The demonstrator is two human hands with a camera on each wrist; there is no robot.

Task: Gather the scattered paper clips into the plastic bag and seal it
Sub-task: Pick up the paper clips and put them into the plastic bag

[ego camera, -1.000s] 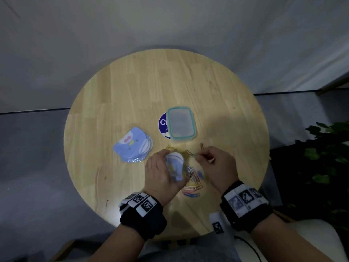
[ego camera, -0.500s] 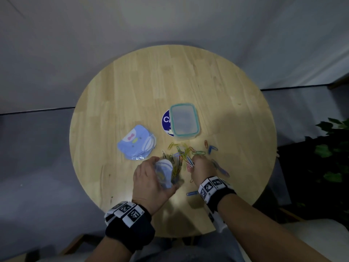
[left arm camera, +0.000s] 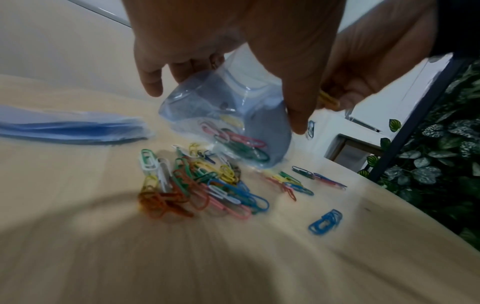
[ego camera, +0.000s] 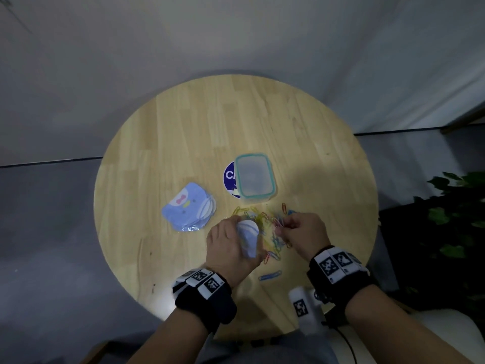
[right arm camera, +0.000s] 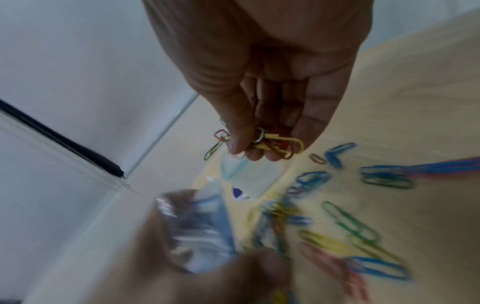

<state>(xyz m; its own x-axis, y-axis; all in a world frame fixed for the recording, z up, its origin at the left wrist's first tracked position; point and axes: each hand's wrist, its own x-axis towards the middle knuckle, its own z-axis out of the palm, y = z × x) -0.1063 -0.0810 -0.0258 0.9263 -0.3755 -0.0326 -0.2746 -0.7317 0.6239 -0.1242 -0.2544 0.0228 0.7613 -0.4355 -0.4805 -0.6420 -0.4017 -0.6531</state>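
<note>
My left hand (ego camera: pixel 231 245) grips a small blue plastic bag (ego camera: pixel 248 236) just above the round wooden table (ego camera: pixel 183 127), its mouth held open. In the left wrist view the bag (left arm camera: pixel 228 115) holds several coloured paper clips. My right hand (ego camera: pixel 299 233) pinches a bunch of paper clips (right arm camera: pixel 275 144) between thumb and fingers, close to the right of the bag. A loose heap of coloured paper clips (ego camera: pixel 273 232) lies on the table under and between both hands (left arm camera: pixel 197 181). One blue clip (ego camera: pixel 270 275) lies apart near the front edge.
A stack of blue cartoon-printed bags (ego camera: pixel 189 210) lies left of my hands. A clear box with a teal-rimmed lid (ego camera: pixel 254 177) sits on a round blue sticker (ego camera: pixel 229 177) behind the clips. Green plant leaves (ego camera: pixel 451 219) stand off the table's right side.
My right hand has lifted from the pile with a bunch of clips and shifted right and up, next to the bag. The left hand keeps hold of the bag.
</note>
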